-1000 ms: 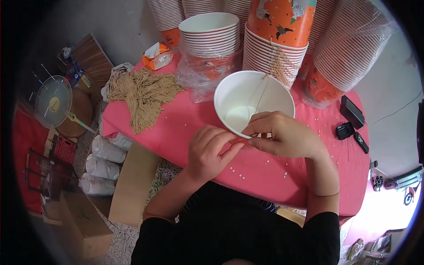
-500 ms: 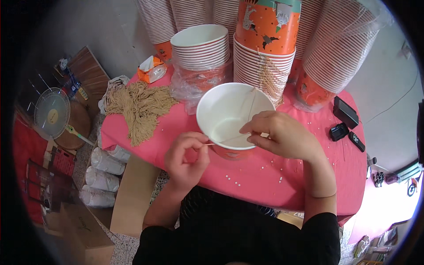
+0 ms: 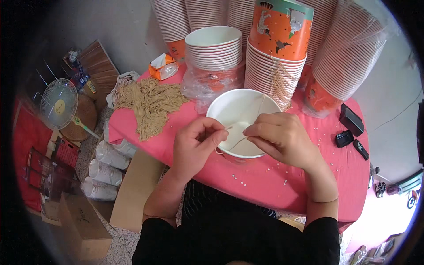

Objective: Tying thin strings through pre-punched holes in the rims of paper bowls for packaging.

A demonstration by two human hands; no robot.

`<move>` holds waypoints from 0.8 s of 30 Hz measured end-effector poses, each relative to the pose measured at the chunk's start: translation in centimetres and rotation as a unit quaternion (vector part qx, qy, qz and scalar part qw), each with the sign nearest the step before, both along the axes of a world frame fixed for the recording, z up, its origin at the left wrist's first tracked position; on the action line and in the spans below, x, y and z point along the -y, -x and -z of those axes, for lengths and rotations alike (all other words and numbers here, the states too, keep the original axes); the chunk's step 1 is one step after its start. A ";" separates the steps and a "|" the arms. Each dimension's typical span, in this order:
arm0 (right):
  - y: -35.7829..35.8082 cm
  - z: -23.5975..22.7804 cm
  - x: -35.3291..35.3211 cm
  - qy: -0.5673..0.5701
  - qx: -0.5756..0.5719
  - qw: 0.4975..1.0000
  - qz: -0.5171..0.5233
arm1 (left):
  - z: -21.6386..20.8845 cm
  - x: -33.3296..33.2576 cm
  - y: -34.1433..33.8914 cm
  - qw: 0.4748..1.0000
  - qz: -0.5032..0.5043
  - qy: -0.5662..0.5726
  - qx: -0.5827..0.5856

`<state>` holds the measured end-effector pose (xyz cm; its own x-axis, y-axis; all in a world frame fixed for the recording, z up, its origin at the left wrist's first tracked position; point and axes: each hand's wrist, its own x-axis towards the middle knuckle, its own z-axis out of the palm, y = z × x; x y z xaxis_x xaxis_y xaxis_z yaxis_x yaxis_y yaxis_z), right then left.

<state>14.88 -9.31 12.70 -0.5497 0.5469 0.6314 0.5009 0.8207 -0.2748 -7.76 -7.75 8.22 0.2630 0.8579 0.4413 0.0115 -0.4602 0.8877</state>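
Observation:
A white-lined paper bucket (image 3: 221, 106) with an orange outside stands upright before me on the table. One length of thin tan string (image 3: 239, 142) runs between my hands above its near rim, with a small loop by my left fingers. My left hand (image 3: 198, 143) pinches the string, a short end sticking out past the fingertips. Thumb and fingers of my right hand (image 3: 282, 137) are closed on the string over the bucket's opening. More string (image 3: 262, 102) hangs inside from the far rim.
Beyond the bucket rise tall stacks of paper buckets (image 3: 276, 73), some wrapped in clear plastic. A bundle of tan strings (image 3: 154, 106) lies left, near an orange tissue pack (image 3: 163, 66). Black devices (image 3: 351, 119) sit right. White beads (image 3: 238, 179) dot the pink tablecloth (image 3: 282, 194).
My left hand has moved up and right, closer to my right hand, and the string now curls in a loop. The whole view has shifted slightly.

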 end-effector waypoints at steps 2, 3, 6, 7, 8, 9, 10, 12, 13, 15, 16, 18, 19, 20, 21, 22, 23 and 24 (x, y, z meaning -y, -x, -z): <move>0.2 -0.1 0.1 -0.024 -0.011 1.000 -0.011 | -0.1 0.7 0.0 1.000 -0.013 0.021 -0.012; 0.3 -0.2 0.2 -0.036 -0.015 0.999 -0.018 | -0.4 1.1 0.0 0.999 -0.001 0.031 -0.033; 0.5 -0.2 0.3 -0.052 -0.021 0.998 -0.024 | -0.9 1.8 -0.1 0.997 0.038 0.055 -0.037; 0.6 -0.1 0.2 -0.057 -0.024 0.998 -0.024 | -1.0 1.8 -0.1 0.995 0.064 0.069 -0.022; 0.8 0.0 0.1 -0.057 -0.024 0.998 -0.025 | -1.0 1.8 -0.1 0.995 0.063 0.070 -0.022; 1.0 0.2 0.0 -0.056 -0.027 0.998 -0.025 | -0.9 1.8 0.0 0.994 0.063 0.079 -0.028; 1.0 0.3 0.0 -0.054 -0.028 0.998 -0.023 | -1.0 1.9 -0.1 0.993 0.065 0.088 -0.033; 1.2 0.7 -0.3 -0.046 -0.043 0.998 -0.026 | -1.1 1.8 -0.1 0.992 0.074 0.094 -0.041; 1.4 0.9 -0.5 -0.036 -0.059 0.997 -0.032 | -1.1 1.8 0.0 0.991 0.079 0.100 -0.050; 1.8 0.9 -0.4 -0.032 -0.086 0.996 -0.005 | -0.9 1.5 0.3 0.989 0.094 0.115 -0.014; 2.0 1.0 -0.5 -0.026 -0.114 0.993 0.024 | -0.6 1.1 0.5 0.985 0.111 0.130 0.023; 1.6 1.3 -0.8 -0.039 -0.126 0.991 0.017 | -0.4 0.6 1.1 0.976 0.121 0.175 0.046; 1.4 1.3 -0.7 -0.057 -0.097 0.994 -0.010 | -0.2 0.5 1.4 0.964 0.132 0.222 0.069; 1.4 1.2 -0.6 -0.075 -0.069 0.994 -0.036 | 0.0 0.4 1.6 0.964 0.129 0.222 0.070; 1.6 1.3 -0.5 -0.103 -0.049 0.993 -0.038 | 0.2 0.2 1.7 0.952 0.151 0.244 0.105; 1.9 1.2 -0.3 -0.103 -0.048 0.993 -0.039 | 0.3 0.2 1.7 0.937 0.175 0.267 0.141; 2.2 1.1 0.0 -0.116 -0.030 0.992 -0.026 | 0.3 0.2 1.7 0.937 0.174 0.266 0.142; 2.4 1.0 0.1 -0.130 -0.011 0.991 -0.012 | 0.3 0.3 1.7 0.935 0.178 0.267 0.148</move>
<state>12.48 -9.42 11.66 -0.5449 0.3513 0.7614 0.4762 0.8770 -0.0638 -9.42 -8.04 7.87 0.5083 0.8580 0.0746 -0.3417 0.1214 0.9319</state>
